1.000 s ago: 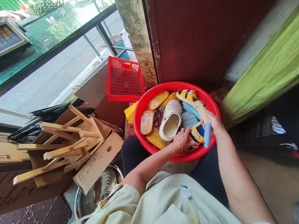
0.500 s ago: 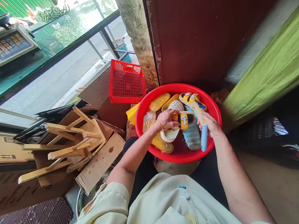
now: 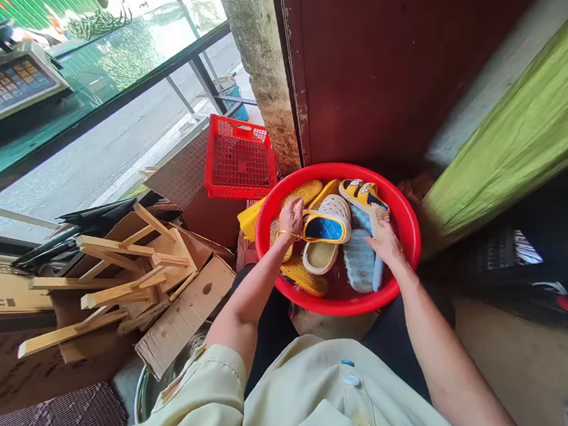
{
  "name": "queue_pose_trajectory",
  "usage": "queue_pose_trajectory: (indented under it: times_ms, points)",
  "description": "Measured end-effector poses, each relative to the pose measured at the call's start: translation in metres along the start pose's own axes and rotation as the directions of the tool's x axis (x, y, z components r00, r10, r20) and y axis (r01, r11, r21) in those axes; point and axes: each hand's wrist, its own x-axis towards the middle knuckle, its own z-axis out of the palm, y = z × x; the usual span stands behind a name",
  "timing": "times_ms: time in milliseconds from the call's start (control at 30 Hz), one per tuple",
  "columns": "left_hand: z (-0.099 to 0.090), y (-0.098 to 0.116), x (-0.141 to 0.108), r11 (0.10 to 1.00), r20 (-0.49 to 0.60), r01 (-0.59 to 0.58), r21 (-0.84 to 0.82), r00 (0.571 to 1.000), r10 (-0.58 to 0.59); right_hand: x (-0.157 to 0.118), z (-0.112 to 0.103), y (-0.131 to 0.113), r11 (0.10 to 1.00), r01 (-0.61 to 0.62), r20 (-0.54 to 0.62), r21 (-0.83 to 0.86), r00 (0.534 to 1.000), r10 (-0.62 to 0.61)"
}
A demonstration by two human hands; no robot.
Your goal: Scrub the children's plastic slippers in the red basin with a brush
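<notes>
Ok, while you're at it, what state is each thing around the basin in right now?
Left hand: holding the yellow slipper by one end.
Right hand: gripping a blue-handled scrub brush, bristles uppermost.
Red plastic basin: holding water and footwear.
White clog: lying partly under the yellow slipper.
Blue slipper: lying in the basin.
Red crate: standing beside the basin.

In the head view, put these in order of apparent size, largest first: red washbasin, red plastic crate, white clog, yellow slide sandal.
1. Red washbasin
2. Red plastic crate
3. White clog and yellow slide sandal: they look similar and overlap, so unranked.
</notes>
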Motion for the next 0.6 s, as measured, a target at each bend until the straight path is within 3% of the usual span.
queue_pose_trajectory:
  times_ms: [33, 100, 233, 333, 433, 600]
  points:
    - [0.003, 0.003, -0.01, 1.0, -0.048, -0.018, 0.003, 0.999, 0.018, -0.003, 0.003, 0.0, 1.0, -0.008, 0.019, -0.027, 1.0, 0.009]
    - [0.01, 0.008, -0.03, 0.992, -0.038, -0.106, 0.068, 0.993, 0.109, -0.011, 0.01, -0.002, 0.996, -0.011, 0.064, -0.092, 0.998, 0.017]
    - [0.02, 0.003, -0.049, 0.936, 0.135, -0.298, 0.189, 0.951, 0.276, -0.024, 0.025, -0.006, 0.979, -0.071, 0.105, -0.19, 0.99, 0.092]
    - [0.019, -0.024, -0.037, 0.925, 0.271, -0.38, 0.022, 0.893, 0.361, -0.022, 0.029, -0.002, 0.988, -0.086, 0.087, -0.126, 0.992, 0.097]
    - [0.013, -0.057, -0.023, 0.946, 0.356, -0.312, -0.087, 0.877, 0.322, -0.015, 0.032, 0.005, 0.999, -0.053, 0.073, 0.002, 0.996, 0.053]
    - [0.016, -0.083, -0.034, 0.973, 0.421, -0.217, 0.083, 0.892, 0.163, -0.006, 0.044, 0.019, 0.995, -0.032, 0.058, 0.097, 0.998, 0.027]
